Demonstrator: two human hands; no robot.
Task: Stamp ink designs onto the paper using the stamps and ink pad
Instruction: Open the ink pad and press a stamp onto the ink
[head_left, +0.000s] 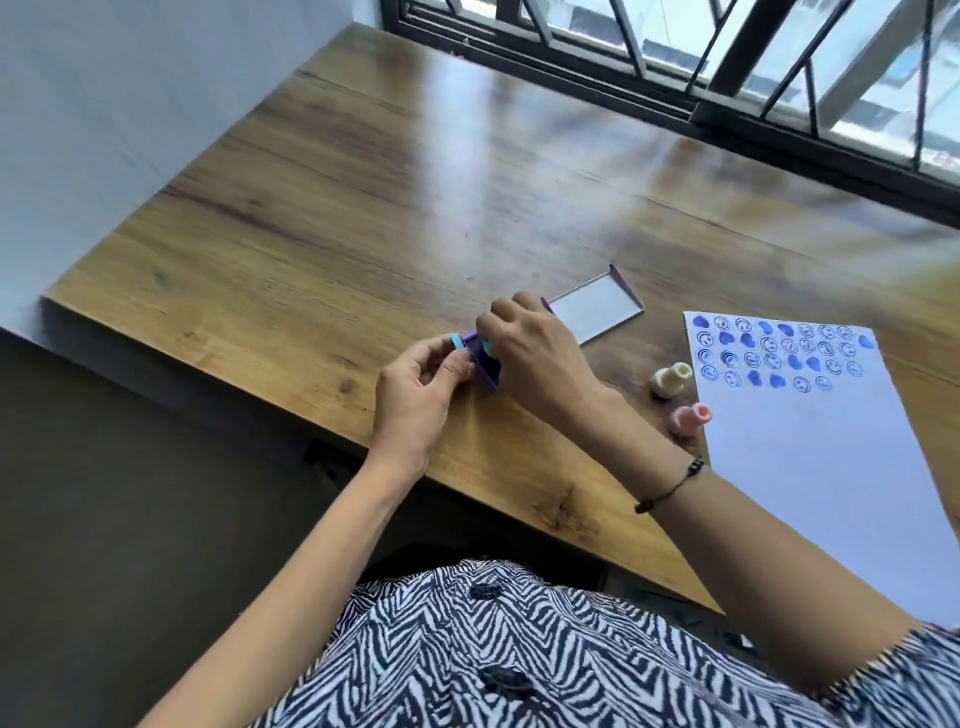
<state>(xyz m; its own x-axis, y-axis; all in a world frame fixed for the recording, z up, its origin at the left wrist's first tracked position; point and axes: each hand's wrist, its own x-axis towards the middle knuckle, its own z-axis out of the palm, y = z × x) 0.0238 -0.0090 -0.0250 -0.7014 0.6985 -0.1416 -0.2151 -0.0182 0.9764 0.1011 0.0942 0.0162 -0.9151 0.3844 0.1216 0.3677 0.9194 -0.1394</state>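
Note:
The purple ink pad (485, 370) lies near the table's front edge, between my two hands. My left hand (421, 395) steadies its left side, and a light blue piece (457, 342) shows at the fingertips. My right hand (535, 353) presses a light blue stamp (488, 347) down on the pad; the fingers hide most of it. The ink pad's open lid (597, 309) lies just behind the right hand. The white paper (810, 441) at the right bears several rows of blue smiley and heart prints. A cream stamp (671, 380) and a pink stamp (690, 418) lie beside its left edge.
The wooden table (363, 234) runs back to a dark-framed window with bars (727, 62). A white wall (104, 104) stands at the left, beyond the table's left edge. A dark floor lies below the front edge. A cord bracelet (675, 486) circles my right wrist.

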